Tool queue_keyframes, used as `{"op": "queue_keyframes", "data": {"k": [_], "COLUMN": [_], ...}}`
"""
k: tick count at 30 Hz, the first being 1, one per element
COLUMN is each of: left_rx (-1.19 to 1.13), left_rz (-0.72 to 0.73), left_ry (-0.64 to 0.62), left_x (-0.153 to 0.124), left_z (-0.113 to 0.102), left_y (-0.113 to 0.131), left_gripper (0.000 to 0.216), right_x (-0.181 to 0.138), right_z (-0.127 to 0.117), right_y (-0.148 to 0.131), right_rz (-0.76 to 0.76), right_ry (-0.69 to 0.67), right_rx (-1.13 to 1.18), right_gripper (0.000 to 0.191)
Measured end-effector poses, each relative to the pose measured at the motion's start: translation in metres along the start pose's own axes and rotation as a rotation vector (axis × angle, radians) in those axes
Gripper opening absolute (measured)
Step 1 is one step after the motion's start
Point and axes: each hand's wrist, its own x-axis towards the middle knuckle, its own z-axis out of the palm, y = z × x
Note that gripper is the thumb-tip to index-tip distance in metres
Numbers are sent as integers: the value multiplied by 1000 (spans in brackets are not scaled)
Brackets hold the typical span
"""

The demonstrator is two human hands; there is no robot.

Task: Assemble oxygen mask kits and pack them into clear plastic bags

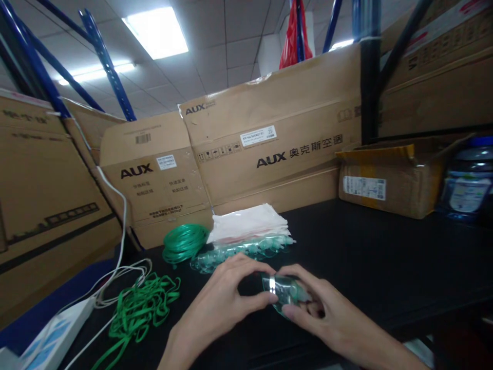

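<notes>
Head view: you have the mask in both hands, above the near part of the black table. Your left hand pinches it by the metal strip, thumb and forefinger closed on that end; your right hand grips the other end, with fingers curled behind. The step in hand looks like handling the strip end while the right hand steadies. The next move likely calls for a light, even pinch, since the thin shell may flex. Beyond lie the white stack and coil; straps lie to your left.
</notes>
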Motion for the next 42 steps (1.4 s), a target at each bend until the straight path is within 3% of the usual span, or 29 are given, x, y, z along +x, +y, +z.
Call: {"op": "queue_keyframes", "data": {"k": [10,16,20,25,29,33,35,39,42], "left_rx": [-34,-80,-29,-99,57,214,251,316,345], "left_rz": [87,65,102,61,-71,-142,-154,-187,-174], "left_ry": [146,117,109,164,209,132,104,141,132], "left_x": [-36,-45,-48,-63,-88,-105,-109,-115,-121], "left_z": [23,27,30,18,-1,-11,-13,-15,-20], "left_y": [-22,-29,-29,-35,-53,-73,-80,-88,-90], "left_gripper": [26,28,34,23,7,3,9,44,49], "right_x": [0,-3,-4,-6,-7,-7,-6,-8,-9], "right_z": [10,18,17,17,18,17,17,17,16], "right_y": [8,5,5,5,9,16,19,24,22], "right_rz": [-13,-73,-47,-29,-29,-36,-39,-50,-38], "right_ry": [49,85,31,31,91,47,59,71,71], "right_rx": [-341,-434,-472,-485,-490,-509,-506,-498,-507], "right_gripper": [21,12,12,13,21,30,33,34,33]}}
